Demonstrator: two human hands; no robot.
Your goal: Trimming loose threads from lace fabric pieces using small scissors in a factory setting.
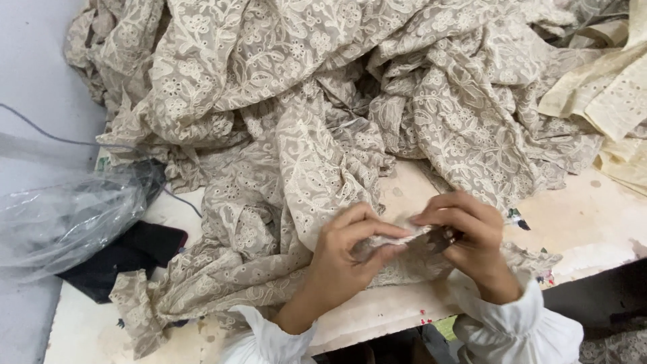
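A large heap of beige embroidered fabric (303,114) covers most of the table. My left hand (347,253) pinches a fold of the fabric's edge between thumb and fingers near the table's front. My right hand (472,236) grips the same edge from the right and also holds a small dark tool (445,239), partly hidden by the fingers. Both hands almost touch over the cloth. White sleeves cover both wrists.
A cream table top (593,222) shows at the right, its front edge near my wrists. A clear plastic bag (60,216) and a black cloth (128,259) lie at the left. Plain cream fabric pieces (606,94) are piled at the far right.
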